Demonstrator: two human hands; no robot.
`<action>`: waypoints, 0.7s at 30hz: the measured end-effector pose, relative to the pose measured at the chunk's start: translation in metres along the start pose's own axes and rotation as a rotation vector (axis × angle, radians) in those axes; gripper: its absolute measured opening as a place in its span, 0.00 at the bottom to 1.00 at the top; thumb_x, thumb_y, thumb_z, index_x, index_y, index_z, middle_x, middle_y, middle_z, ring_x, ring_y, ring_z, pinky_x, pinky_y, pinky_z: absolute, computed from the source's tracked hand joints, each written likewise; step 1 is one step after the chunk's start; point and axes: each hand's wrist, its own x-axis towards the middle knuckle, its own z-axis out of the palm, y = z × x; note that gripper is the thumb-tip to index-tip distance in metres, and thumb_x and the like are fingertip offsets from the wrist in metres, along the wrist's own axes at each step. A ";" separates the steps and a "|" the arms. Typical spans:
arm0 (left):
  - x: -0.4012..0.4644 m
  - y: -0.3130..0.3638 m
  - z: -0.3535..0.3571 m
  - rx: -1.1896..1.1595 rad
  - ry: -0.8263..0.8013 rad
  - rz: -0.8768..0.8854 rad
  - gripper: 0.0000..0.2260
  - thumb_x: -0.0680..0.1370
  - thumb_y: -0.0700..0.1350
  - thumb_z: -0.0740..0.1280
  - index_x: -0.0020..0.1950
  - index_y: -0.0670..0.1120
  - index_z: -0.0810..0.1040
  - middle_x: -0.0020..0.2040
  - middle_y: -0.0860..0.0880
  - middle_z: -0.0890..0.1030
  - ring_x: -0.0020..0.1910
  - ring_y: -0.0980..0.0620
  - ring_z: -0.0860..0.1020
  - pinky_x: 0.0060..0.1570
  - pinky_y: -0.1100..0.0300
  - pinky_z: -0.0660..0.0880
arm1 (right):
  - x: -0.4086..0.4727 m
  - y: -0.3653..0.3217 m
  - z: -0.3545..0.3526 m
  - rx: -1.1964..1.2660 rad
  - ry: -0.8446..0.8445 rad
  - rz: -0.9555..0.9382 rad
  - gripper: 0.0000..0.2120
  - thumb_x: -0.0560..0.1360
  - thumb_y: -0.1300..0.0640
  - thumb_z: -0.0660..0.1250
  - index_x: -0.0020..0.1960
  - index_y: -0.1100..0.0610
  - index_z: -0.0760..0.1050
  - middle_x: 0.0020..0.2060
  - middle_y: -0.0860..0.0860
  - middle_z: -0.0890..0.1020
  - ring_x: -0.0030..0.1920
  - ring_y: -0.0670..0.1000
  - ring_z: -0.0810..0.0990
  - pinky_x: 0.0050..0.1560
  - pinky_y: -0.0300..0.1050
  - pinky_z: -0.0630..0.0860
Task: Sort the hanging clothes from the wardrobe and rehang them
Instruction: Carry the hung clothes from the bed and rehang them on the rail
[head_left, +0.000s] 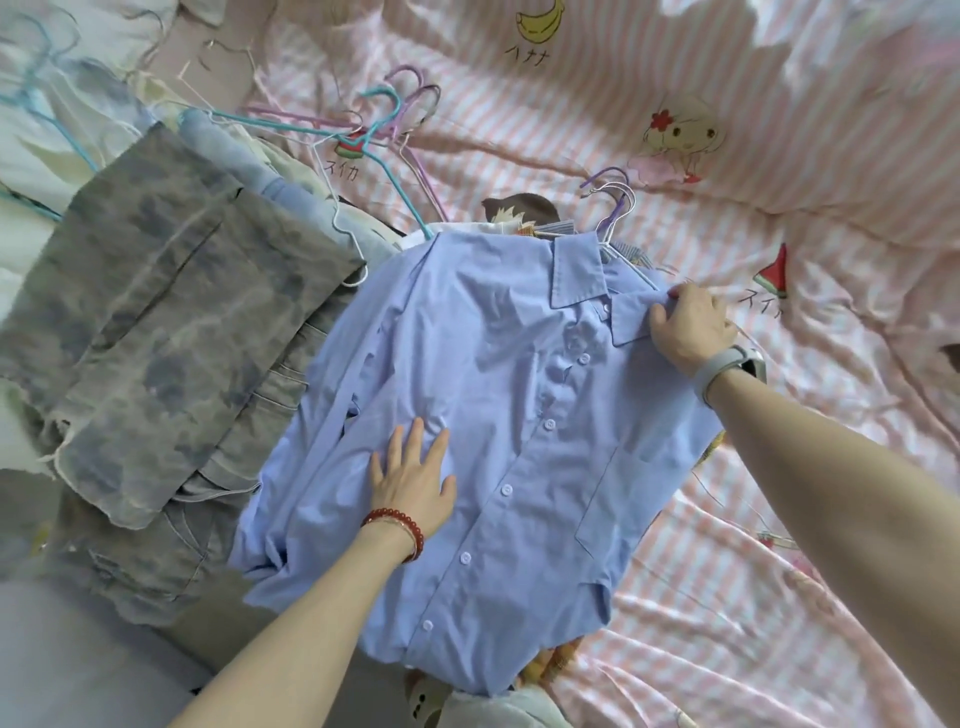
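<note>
Two hands are working one light-blue button-up shirt (519, 415), which is lying face up on a clothes pile on the striped bedsheet (779, 597). Her right hand (688, 325) is pinching the shoulder beside the collar, likely locating the hanger (615, 205) whose hooks are poking out just above that grip. Well below it, the left hand (413, 488) is pressing flat, fingers spread, pinning the cloth smooth.

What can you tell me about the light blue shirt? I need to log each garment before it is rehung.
The light blue shirt is a thin, woven-looking button-up with a pointed collar, white buttons down a closed placket and a chest pocket. It lies front up, creased, on top of other clothes on the pink striped bedsheet, with hanger hooks showing past its collar. The left hand rests flat on its front; the right hand holds the shoulder beside the collar. Grey patterned trousers lie against its sleeve side.
</note>
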 end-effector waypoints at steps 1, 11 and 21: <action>0.001 0.000 -0.001 0.017 -0.003 -0.002 0.26 0.80 0.50 0.54 0.76 0.54 0.48 0.77 0.49 0.42 0.75 0.48 0.40 0.72 0.46 0.44 | 0.002 -0.002 -0.002 0.040 -0.010 -0.005 0.18 0.75 0.55 0.59 0.63 0.59 0.68 0.63 0.59 0.72 0.66 0.59 0.64 0.65 0.55 0.60; -0.001 0.018 -0.023 -0.133 0.308 0.043 0.22 0.77 0.44 0.60 0.71 0.45 0.64 0.70 0.41 0.64 0.69 0.43 0.62 0.63 0.49 0.62 | -0.049 -0.007 0.004 0.163 0.168 -0.228 0.12 0.79 0.54 0.55 0.47 0.61 0.72 0.45 0.62 0.80 0.46 0.65 0.76 0.37 0.49 0.62; 0.020 0.069 -0.122 -0.002 0.509 0.427 0.20 0.80 0.52 0.57 0.71 0.50 0.65 0.70 0.47 0.68 0.72 0.47 0.60 0.70 0.45 0.47 | -0.110 0.014 -0.028 0.138 0.386 -0.649 0.13 0.76 0.55 0.59 0.39 0.60 0.79 0.30 0.54 0.79 0.29 0.56 0.78 0.25 0.45 0.71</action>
